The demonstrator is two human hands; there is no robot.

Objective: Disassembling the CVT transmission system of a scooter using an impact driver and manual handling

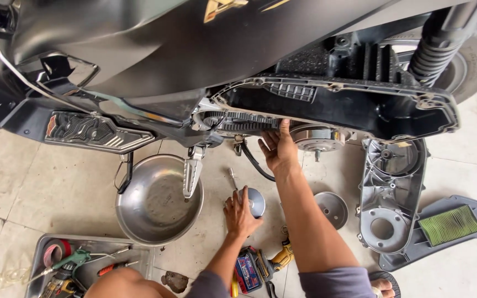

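Black drive belt (244, 121) under right hand (279, 152) — left hand (240, 214) on metal disc (256, 202).

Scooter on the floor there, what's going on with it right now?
A person is working on a black scooter with its side cover taken off and lying on the tiled floor. The right hand reaches up to the toothed drive belt in the open case. The left hand rests on a round metal part on the floor. A steel bowl, a tool tray and an air filter lie around.
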